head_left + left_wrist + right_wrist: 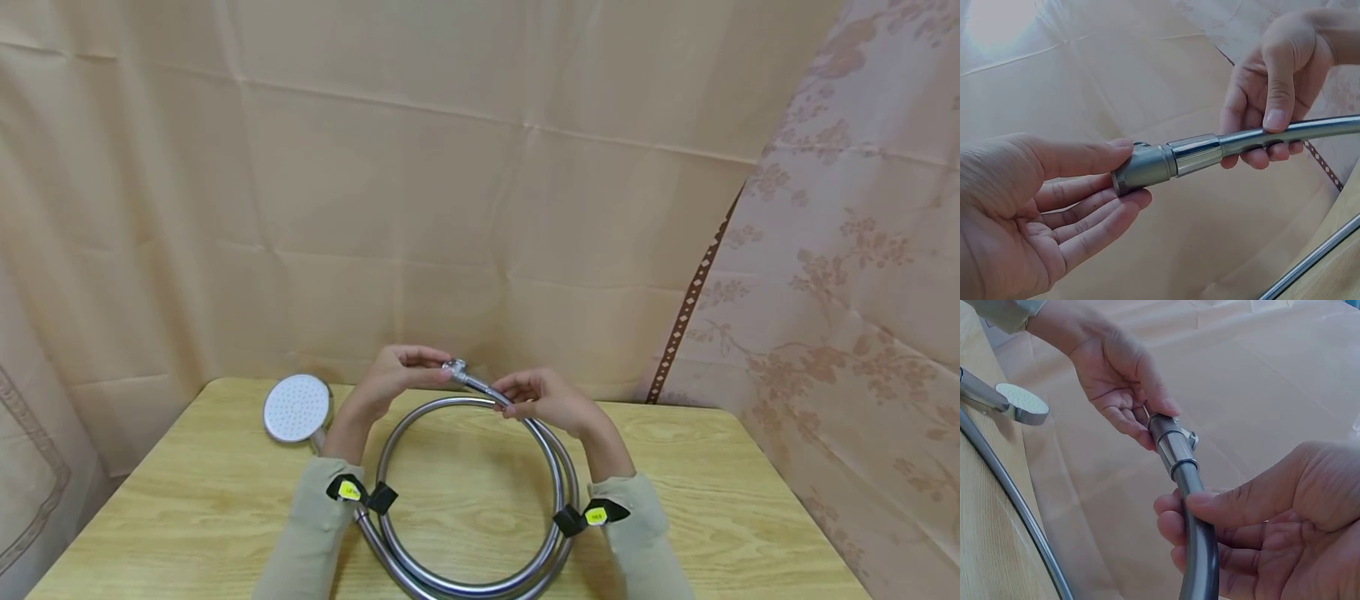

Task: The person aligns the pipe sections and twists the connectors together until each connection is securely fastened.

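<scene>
A coiled silver shower hose (555,467) rises at its far end off the table. At that end sits a short metal connector with a side knob (1144,169), lined up with the hose's chrome end sleeve (1196,155). My left hand (390,379) pinches the connector between thumb and fingers. Just behind the sleeve, my right hand (551,402) grips the hose, thumb on top and fingers beneath. A shower head (297,408) with a white spray face lies to the left of my left wrist. My left forearm hides part of its handle, which shows in the right wrist view.
The wooden table (697,500) bears the loops of hose between and below my forearms. A beige curtain (450,208) hangs right behind the table's back edge. Flowered cloth (855,358) hangs on the right side.
</scene>
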Demonstrator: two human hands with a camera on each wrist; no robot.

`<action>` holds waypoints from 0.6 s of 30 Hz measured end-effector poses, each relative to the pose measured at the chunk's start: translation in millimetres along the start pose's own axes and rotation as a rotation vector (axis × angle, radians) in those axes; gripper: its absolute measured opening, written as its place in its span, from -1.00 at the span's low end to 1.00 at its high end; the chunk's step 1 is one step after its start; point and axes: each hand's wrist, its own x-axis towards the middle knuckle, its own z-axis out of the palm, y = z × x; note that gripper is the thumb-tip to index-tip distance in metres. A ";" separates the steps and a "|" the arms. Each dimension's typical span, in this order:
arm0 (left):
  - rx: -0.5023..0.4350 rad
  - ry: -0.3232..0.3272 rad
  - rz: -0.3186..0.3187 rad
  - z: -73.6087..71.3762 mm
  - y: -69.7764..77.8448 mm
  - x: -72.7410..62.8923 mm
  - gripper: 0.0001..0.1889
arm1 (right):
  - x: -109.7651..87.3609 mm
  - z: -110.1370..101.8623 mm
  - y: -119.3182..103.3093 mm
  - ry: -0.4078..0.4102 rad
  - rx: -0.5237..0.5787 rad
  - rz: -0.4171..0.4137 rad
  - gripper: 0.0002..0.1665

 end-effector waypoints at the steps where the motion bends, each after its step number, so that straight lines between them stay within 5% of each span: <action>1: 0.017 0.001 0.004 0.5 0.2 0.1 -0.60 | -0.8 -0.6 -0.6 0.000 -0.014 -0.004 -0.64; 12: 0.139 0.025 0.055 -0.9 1.4 1.1 -0.63 | 10.5 -0.3 -1.3 0.024 -0.115 -0.040 -0.65; 18: 0.216 0.003 0.079 -0.2 2.7 1.2 -0.65 | 12.9 -3.7 0.1 -0.027 -0.186 -0.044 -0.67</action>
